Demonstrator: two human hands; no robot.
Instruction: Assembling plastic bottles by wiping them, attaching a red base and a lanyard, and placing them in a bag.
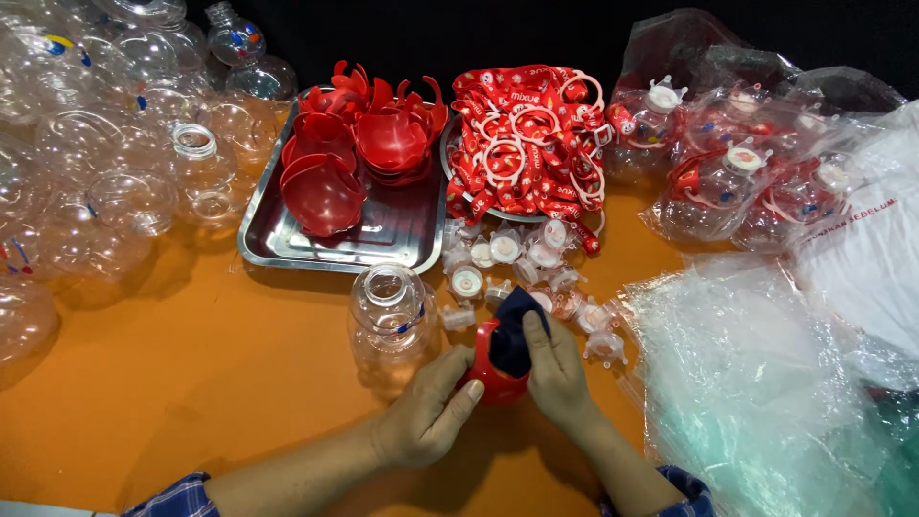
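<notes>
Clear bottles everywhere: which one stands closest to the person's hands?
The open-topped clear bottle standing alone on the orange table, just beside the left hand. The other bottles are piled far left or bagged at right.

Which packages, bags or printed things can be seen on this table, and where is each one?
Clear bags with finished bottles inside: far right, crinkled, transparent.
Empty plastic bags: near right, flat, clear and greenish.
White printed bag: right edge, red lettering.
Printed straps: top centre, red with white marks and rings.
</notes>
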